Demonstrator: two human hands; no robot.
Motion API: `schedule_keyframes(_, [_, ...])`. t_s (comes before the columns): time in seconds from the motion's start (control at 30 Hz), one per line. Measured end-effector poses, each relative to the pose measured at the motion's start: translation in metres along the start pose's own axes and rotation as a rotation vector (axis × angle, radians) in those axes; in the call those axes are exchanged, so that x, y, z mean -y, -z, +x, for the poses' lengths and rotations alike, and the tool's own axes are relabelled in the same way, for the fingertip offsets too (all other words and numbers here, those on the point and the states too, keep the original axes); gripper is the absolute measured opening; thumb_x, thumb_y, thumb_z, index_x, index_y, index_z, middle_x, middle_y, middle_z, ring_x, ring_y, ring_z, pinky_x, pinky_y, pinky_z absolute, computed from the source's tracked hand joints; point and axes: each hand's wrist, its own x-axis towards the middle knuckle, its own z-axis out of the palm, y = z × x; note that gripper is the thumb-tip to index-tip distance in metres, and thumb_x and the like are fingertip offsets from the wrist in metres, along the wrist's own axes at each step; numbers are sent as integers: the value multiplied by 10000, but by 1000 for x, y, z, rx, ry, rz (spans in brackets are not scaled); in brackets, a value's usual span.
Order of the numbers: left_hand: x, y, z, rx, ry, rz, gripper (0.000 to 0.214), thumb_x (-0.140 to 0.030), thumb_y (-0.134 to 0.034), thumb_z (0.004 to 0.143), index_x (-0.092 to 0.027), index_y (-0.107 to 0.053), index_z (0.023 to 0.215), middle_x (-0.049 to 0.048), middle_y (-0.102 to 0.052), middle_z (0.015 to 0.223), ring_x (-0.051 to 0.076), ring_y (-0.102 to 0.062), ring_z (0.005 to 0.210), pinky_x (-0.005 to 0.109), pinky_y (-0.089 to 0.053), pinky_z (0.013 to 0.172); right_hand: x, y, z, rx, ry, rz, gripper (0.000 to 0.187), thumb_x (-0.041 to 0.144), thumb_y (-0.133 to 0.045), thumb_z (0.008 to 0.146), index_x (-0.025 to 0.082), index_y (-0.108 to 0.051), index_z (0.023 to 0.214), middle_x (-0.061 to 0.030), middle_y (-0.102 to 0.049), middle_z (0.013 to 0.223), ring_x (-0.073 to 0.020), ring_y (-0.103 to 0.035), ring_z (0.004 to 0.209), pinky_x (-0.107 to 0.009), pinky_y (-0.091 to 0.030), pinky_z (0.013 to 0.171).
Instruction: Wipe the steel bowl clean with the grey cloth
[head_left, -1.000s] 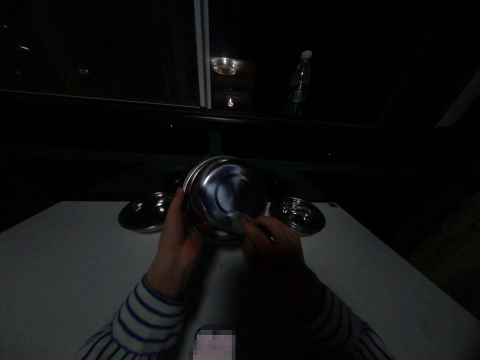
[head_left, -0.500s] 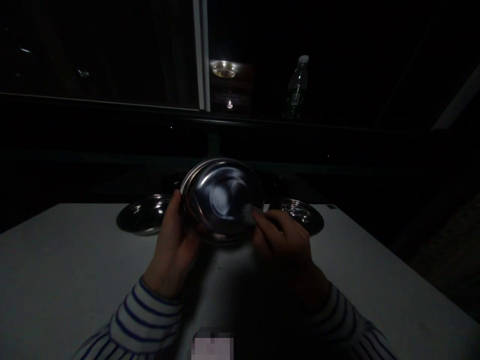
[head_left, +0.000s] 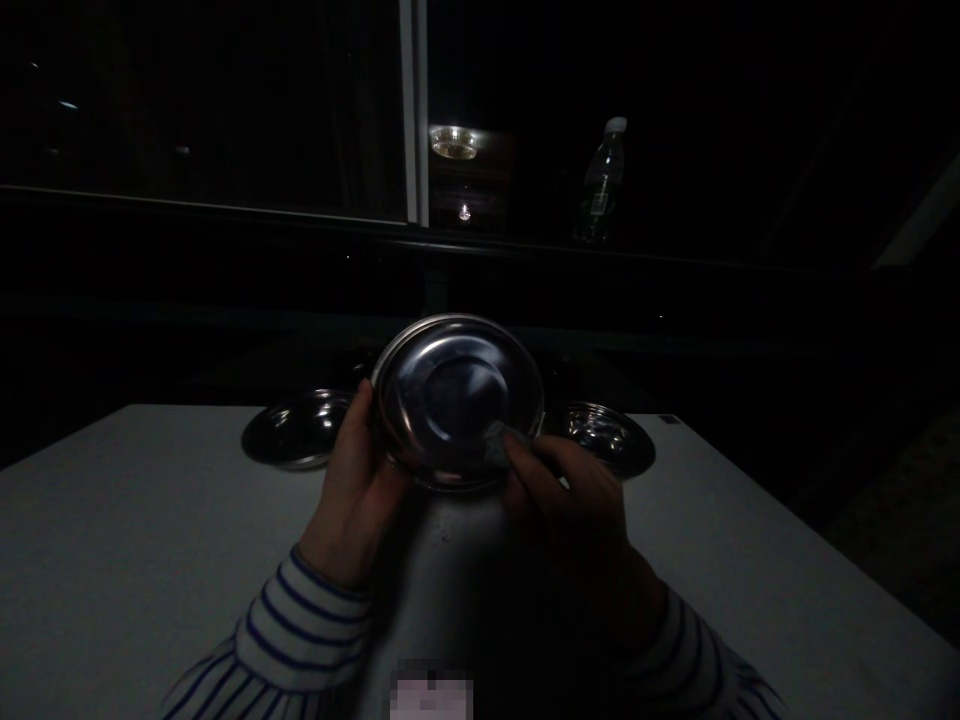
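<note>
My left hand (head_left: pixel 356 510) grips the left edge of a shiny stainless steel plate (head_left: pixel 465 385), thumb along its rim, other fingers hidden behind. The plate is raised above the table and tilted, its round face with a ring at the centre turned toward me. In my right hand (head_left: pixel 566 490) a small grey wad (head_left: pixel 496 443), perhaps a scouring pad, is pinched against the plate's lower right part. Left of my left hand lies a second steel dish (head_left: pixel 289 435). Another steel dish (head_left: pixel 607 437) lies behind my right hand, partly covered by it.
Both dishes rest on a white table (head_left: pixel 150 540) near its far edge. Dark specks show on the tabletop below the plate. A plastic bottle (head_left: pixel 602 185) with a white cap stands on a ledge by the dark window. The room is very dim.
The view has shifted slightly, so everything sits a little further right. The wad stays near the plate's lower right; both hands keep their holds.
</note>
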Motion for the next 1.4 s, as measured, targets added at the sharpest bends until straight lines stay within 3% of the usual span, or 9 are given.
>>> schedule_keyframes(0.1, [3,-3,-1,-20,108,-185,151,-337,-525,799,-229,-629,789,7,-700,911,187,-616,933,233,-522,668,12,-1,1,49,87,32,227,181,-427,828,142,-601,969,-15,-544,675,-126,-426,571,-268,-288,521])
schedule_keyframes(0.23, [4,-5,-3,-8,102,-254,117,-304,-549,792,-227,-637,777,-8,-703,812,154,-635,801,210,-509,604,19,-2,1,116,96,44,226,162,-427,824,146,-580,989,-13,-549,676,-131,-406,568,-280,-257,514])
schedule_keyframes(0.43, [14,-13,-12,13,156,-91,185,-348,-602,748,-167,-642,746,10,-680,676,143,-623,621,230,-478,541,24,-4,-1,94,126,21,219,189,-457,825,142,-561,1012,-13,-547,701,-121,-417,575,-281,-288,538])
schedule_keyframes(0.57, [16,-15,-17,44,169,81,238,-379,-667,677,-142,-646,677,-5,-636,560,108,-562,491,211,-427,479,16,6,5,107,61,-24,235,220,-468,843,146,-563,1045,-36,-586,785,-127,-481,641,-269,-339,564])
schedule_keyframes(0.7, [12,-14,-18,85,196,158,257,-392,-676,660,-140,-642,621,0,-639,555,110,-562,486,207,-408,464,8,13,11,133,-62,-98,237,192,-456,842,143,-603,1022,-49,-594,806,-130,-499,640,-257,-351,552])
schedule_keyframes(0.9, [11,-11,-16,93,199,164,212,-343,-681,663,-143,-646,606,6,-641,535,107,-559,466,202,-407,451,13,11,9,142,82,-10,244,246,-470,846,165,-588,1043,-33,-595,776,-127,-486,627,-265,-333,545])
schedule_keyframes(1.1, [11,-9,-13,94,186,194,227,-375,-673,669,-148,-659,661,2,-635,538,111,-568,477,202,-410,455,-8,13,12,184,-136,-106,271,213,-431,845,162,-628,1025,-57,-602,827,-135,-525,668,-250,-371,569])
schedule_keyframes(1.3, [10,-10,-16,134,192,259,257,-377,-682,659,-140,-635,573,-5,-611,485,96,-528,417,193,-378,413,1,16,16,232,-2,25,249,272,-446,844,197,-627,997,-33,-586,765,-134,-501,631,-251,-357,527])
schedule_keyframes(1.4, [7,-6,-13,109,170,249,250,-385,-693,646,-143,-648,601,9,-639,529,109,-560,455,202,-412,443,-11,19,15,249,-130,2,277,228,-443,839,183,-628,1040,-51,-593,845,-136,-533,694,-244,-397,563])
